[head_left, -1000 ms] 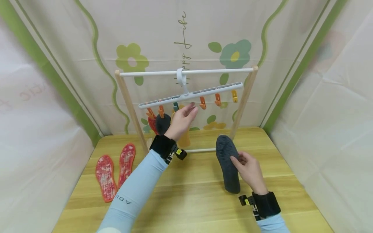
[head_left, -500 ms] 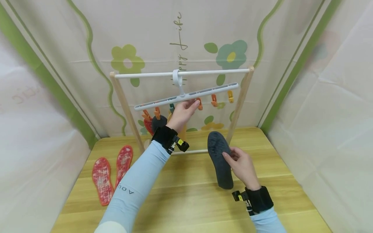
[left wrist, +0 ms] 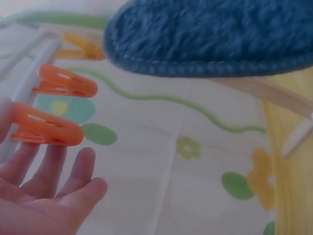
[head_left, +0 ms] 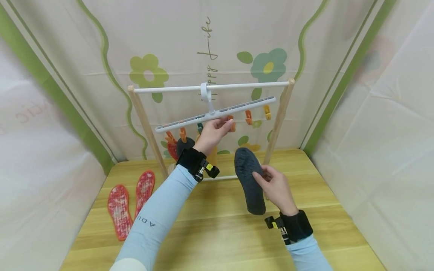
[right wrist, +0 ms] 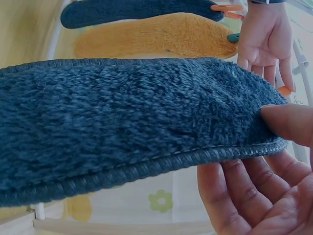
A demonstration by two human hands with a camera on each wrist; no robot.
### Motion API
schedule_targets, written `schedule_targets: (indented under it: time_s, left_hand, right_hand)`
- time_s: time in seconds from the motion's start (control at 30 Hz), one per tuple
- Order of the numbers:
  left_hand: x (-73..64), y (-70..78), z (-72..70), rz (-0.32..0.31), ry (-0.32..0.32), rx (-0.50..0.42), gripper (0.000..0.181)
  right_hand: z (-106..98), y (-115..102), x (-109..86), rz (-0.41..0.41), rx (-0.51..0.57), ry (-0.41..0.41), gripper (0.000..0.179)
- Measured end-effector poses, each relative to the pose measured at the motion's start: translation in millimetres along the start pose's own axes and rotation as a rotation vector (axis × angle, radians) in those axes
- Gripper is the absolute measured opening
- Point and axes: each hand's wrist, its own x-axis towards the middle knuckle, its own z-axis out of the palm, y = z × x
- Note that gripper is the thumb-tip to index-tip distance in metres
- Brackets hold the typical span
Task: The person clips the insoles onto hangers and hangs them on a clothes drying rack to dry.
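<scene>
My left hand [head_left: 214, 134] pinches an orange clothespin [left wrist: 46, 125] under the white clip hanger [head_left: 217, 114], thumb on one side and fingers on the other. In the left wrist view two of its fingers stick out past the clothespin. My right hand [head_left: 275, 188] holds a dark blue fuzzy insole [head_left: 250, 180] by its edge, thumb on the pile and fingers beneath. This insole is upright in front of the rack, below the hanger's right half. In the right wrist view a mustard insole [right wrist: 161, 39] and another dark blue insole [right wrist: 142, 12] hang from pins.
The hanger hooks on a rack's white rod [head_left: 162, 90], tilted, left end lower. Another orange clothespin [head_left: 249, 117] and a yellow clothespin [head_left: 267, 112] hang to the right. Two red insoles [head_left: 119, 210] lie at the table's left. A red insole [head_left: 172, 149] hangs at the hanger's left.
My left hand has moved from beside the orange clothespin to a pinch on it. My right hand has brought the dark blue insole left and up, closer to the hanger.
</scene>
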Motion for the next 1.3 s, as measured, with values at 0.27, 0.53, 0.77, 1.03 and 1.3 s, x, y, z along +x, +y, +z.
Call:
schedule_targets:
  time_s: [0.27,0.53,0.77,1.03,1.3]
  left_hand:
    - [-12.0,-1.7,0.5,0.022,0.041,-0.009,0.049]
    - [-24.3,3.4,2.5,0.003,0.111,0.114,0.048]
    - [-29.3,6.3,3.3,0.024,0.132,0.134,0.051]
    - [-32.0,7.0,0.1,0.021,0.155,0.124,0.043]
    - [-34.6,5.2,-2.0,0.018,0.147,0.125,0.046]
  right_hand:
    - [11.0,-2.5,12.9,-0.002,0.015,-0.021,0.026]
    - [24.3,0.3,21.3,-0.022,0.055,-0.036,0.02]
    - [29.0,-3.6,24.9,-0.026,0.084,-0.023,0.017]
    - [32.4,-9.8,27.7,-0.03,0.076,0.002,0.02]
    - [39.3,-16.7,30.7,-0.066,0.099,0.023,0.021]
